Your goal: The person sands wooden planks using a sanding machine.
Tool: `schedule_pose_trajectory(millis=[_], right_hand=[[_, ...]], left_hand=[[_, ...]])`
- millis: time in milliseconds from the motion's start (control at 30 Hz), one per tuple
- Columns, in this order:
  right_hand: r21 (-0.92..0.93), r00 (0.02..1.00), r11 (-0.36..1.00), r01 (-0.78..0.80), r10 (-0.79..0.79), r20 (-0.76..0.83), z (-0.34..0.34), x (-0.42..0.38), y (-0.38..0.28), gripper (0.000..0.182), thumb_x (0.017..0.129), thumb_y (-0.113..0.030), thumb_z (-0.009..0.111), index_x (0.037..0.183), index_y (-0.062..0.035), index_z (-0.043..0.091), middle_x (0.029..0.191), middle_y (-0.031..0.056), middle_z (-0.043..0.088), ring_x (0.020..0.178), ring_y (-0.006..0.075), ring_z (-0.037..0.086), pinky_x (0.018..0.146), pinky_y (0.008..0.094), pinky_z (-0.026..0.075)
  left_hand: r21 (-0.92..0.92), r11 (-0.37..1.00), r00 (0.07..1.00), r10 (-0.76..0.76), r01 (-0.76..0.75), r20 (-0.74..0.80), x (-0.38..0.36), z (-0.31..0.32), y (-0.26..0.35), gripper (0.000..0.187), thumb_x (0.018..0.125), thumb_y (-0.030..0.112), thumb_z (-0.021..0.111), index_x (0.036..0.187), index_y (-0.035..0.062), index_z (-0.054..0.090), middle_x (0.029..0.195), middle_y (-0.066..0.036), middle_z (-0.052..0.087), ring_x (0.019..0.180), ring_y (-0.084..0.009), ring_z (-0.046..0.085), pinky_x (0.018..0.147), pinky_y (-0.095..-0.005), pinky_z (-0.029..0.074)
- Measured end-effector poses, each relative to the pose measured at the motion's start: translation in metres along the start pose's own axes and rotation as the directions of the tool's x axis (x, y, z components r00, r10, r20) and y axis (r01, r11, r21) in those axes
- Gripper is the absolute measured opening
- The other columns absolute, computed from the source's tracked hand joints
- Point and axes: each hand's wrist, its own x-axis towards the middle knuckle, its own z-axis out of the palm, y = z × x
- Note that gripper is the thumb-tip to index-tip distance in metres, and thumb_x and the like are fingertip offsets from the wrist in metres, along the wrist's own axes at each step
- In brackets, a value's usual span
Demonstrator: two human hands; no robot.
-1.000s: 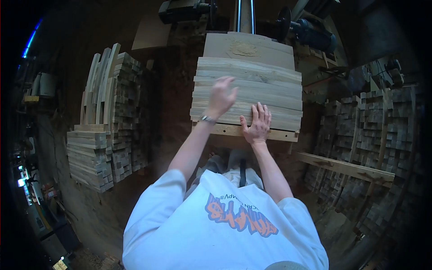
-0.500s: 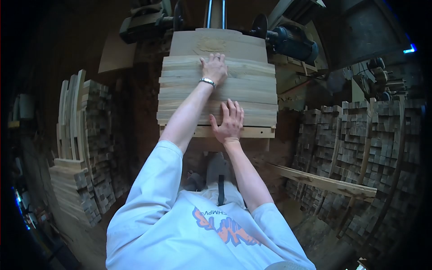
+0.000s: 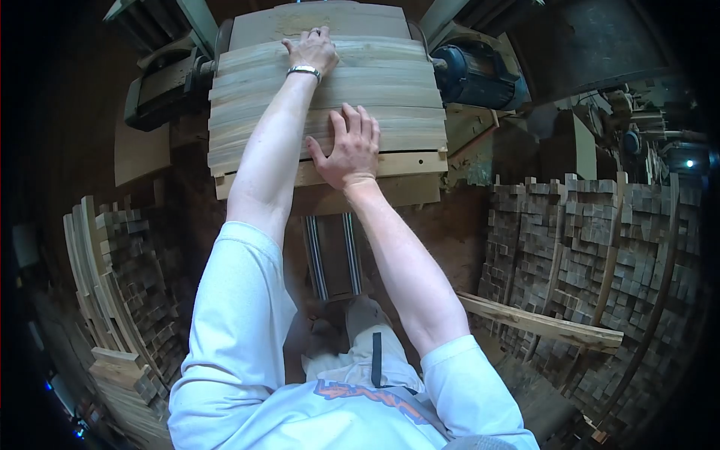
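Several pale wooden strips (image 3: 262, 94) lie side by side on a sliding board between two machines. My left hand (image 3: 313, 54), with a metal band at the wrist, rests near the far edge of the strips, its fingers apart. Lower down, my right hand (image 3: 349, 150) lies with spread fingers over the nearest strips and the wooden front rail (image 3: 405, 162). Neither hand is closed round anything. Some sawdust (image 3: 304, 24) lies on the board beyond the strips.
A blue motor (image 3: 476, 77) stands right of the board, a dark motor (image 3: 161, 90) left. Two metal rails (image 3: 315, 255) run below the board. Wood stacks (image 3: 592, 232) fill the right side, more wood (image 3: 112, 277) the left. A plank (image 3: 544, 322) juts out at lower right.
The board and strips have moved away from me, past the motors, with both my hands still on them. The rails now show on the near side of the board.
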Motion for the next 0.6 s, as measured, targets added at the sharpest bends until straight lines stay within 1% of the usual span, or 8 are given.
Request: schedule_pose_trajectory(millis=[33,200,267,333,400,467,533,600], right_hand=[[-0.017,1.0,1.0,0.006,-0.006,-0.001,0.002,0.006,0.001,0.061,0.079,-0.048,0.062,0.122,-0.0071,0.05,0.13,0.0139,0.044,0.128,0.0334,0.033,0.109,0.0501,0.022],[-0.037,1.0,0.999,0.016,-0.016,-0.002,0.01,0.027,0.004,0.061,0.08,-0.05,0.061,0.122,-0.0073,0.051,0.131,0.0135,0.044,0.129,0.0324,0.033,0.11,0.0493,0.021],[-0.019,0.999,1.0,0.021,-0.02,0.037,0.012,0.035,0.006,0.063,0.08,-0.05,0.06,0.123,-0.0054,0.049,0.132,0.0157,0.041,0.13,0.0338,0.03,0.111,0.0509,0.018],[-0.036,0.999,0.999,0.026,-0.025,0.023,0.017,0.043,0.007,0.063,0.08,-0.051,0.06,0.123,-0.0056,0.049,0.132,0.0158,0.041,0.13,0.0337,0.03,0.111,0.0506,0.018],[-0.039,0.999,0.999,0.035,-0.034,0.024,0.019,0.051,0.009,0.063,0.08,-0.051,0.059,0.123,-0.0056,0.049,0.132,0.0159,0.042,0.13,0.0337,0.031,0.111,0.0504,0.019],[-0.026,0.998,0.998,0.053,-0.052,0.026,0.022,0.062,0.011,0.063,0.08,-0.051,0.059,0.123,-0.0057,0.049,0.132,0.0159,0.042,0.13,0.0337,0.031,0.111,0.0502,0.019],[-0.09,0.998,0.995,0.053,-0.05,0.032,0.027,0.073,0.013,0.062,0.081,-0.051,0.057,0.122,-0.0055,0.05,0.131,0.0164,0.043,0.13,0.0335,0.032,0.11,0.0497,0.021],[-0.089,0.999,0.995,0.051,-0.05,0.015,0.03,0.084,0.014,0.061,0.082,-0.051,0.056,0.122,-0.006,0.05,0.131,0.0169,0.044,0.128,0.0334,0.034,0.109,0.0496,0.022]], left_hand=[[0.019,1.0,0.999,-0.005,0.004,0.034,0.007,-0.003,-0.001,0.043,0.093,0.029,0.042,0.131,0.0102,0.041,0.134,-0.009,0.049,0.127,-0.0268,0.044,0.101,-0.0712,0.025],[0.006,1.0,1.0,-0.002,0.002,0.012,0.031,-0.001,-0.006,0.043,0.093,0.028,0.04,0.132,0.0089,0.04,0.134,-0.01,0.049,0.127,-0.0278,0.044,0.101,-0.0713,0.024],[0.002,1.0,1.0,-0.006,0.006,0.029,0.04,0.001,-0.008,0.043,0.093,0.028,0.039,0.132,0.0086,0.04,0.134,-0.01,0.049,0.126,-0.0278,0.045,0.101,-0.0711,0.024],[-0.016,1.0,1.0,-0.005,0.005,-0.008,0.048,0.005,-0.01,0.043,0.093,0.028,0.038,0.131,0.0082,0.041,0.134,-0.011,0.05,0.126,-0.0282,0.045,0.101,-0.071,0.023],[-0.016,0.999,0.999,-0.033,0.034,0.029,0.055,0.0,-0.007,0.049,0.086,0.019,0.044,0.134,0.0102,0.041,0.135,-0.008,0.049,0.127,-0.0247,0.045,0.104,-0.069,0.02],[-0.013,0.999,0.999,-0.041,0.041,0.001,0.073,0.016,-0.009,0.05,0.085,0.018,0.045,0.134,0.0109,0.041,0.136,-0.009,0.049,0.128,-0.0246,0.044,0.105,-0.0692,0.019],[-0.025,0.999,0.999,-0.045,0.044,-0.024,0.088,0.025,-0.013,0.052,0.084,0.019,0.046,0.135,0.0111,0.041,0.137,-0.009,0.048,0.128,-0.0249,0.043,0.105,-0.0693,0.018],[-0.032,0.998,0.998,-0.048,0.047,-0.042,0.099,0.029,-0.012,0.053,0.084,0.021,0.048,0.135,0.0115,0.041,0.138,-0.008,0.048,0.129,-0.0252,0.043,0.105,-0.0688,0.018]])
